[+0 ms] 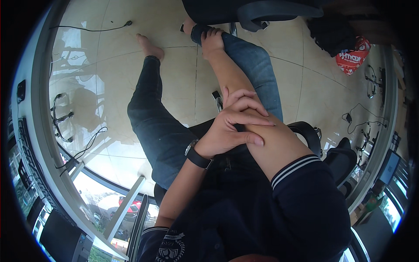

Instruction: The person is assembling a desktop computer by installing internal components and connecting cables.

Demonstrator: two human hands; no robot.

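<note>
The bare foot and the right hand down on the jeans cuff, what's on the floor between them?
Only bare tile floor lies between the foot and the right hand, in the head view.
</note>
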